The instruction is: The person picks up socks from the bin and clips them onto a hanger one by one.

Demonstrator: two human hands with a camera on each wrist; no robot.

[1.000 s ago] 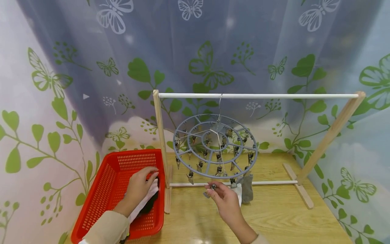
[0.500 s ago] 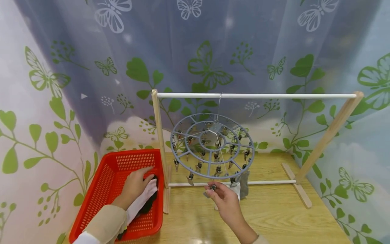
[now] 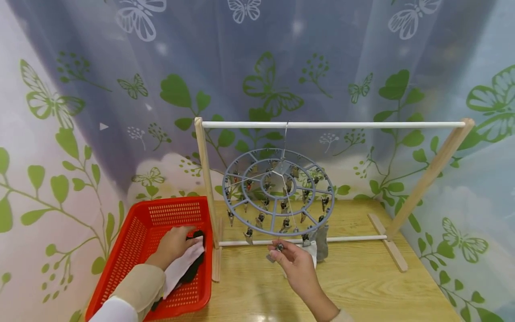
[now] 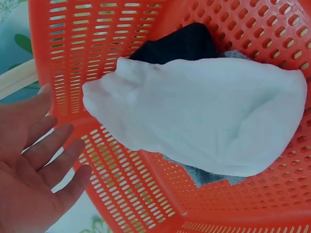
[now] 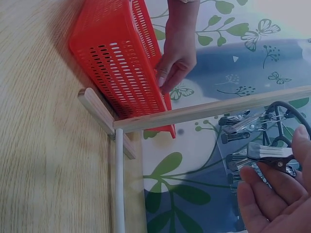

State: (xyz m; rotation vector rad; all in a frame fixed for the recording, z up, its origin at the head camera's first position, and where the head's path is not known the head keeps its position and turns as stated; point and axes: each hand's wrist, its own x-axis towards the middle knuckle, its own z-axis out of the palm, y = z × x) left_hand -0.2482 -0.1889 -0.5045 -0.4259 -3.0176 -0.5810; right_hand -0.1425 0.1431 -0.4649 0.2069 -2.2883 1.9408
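Observation:
Inside the red basket, a pale sock (image 4: pixel 194 116) lies over a black sock (image 4: pixel 180 46) and a grey piece of cloth (image 4: pixel 209 177). My left hand (image 3: pixel 173 246) hovers over the basket beside the pale sock, its fingers loose and apart from the cloth in the left wrist view. With my right hand (image 3: pixel 299 264) I pinch a metal clip (image 5: pixel 269 152) below the front rim of a round grey clip hanger (image 3: pixel 277 233). Just right of that hand, a white sock (image 3: pixel 310 250) and a grey sock (image 3: pixel 322 243) hang from the hanger.
The hanger hooks on the white top bar (image 3: pixel 362 125) of a rack with wooden posts (image 3: pixel 203 170). Its lower bar (image 3: pixel 354 238) runs close above the wooden table (image 3: pixel 342 290). The red basket (image 3: pixel 210 268) stands against the left post. Several clips dangle from the hanger.
My left hand has sunk slightly lower and moved a little left over the basket. The hanger has swung slightly left, while my right hand keeps its pinch on the clip.

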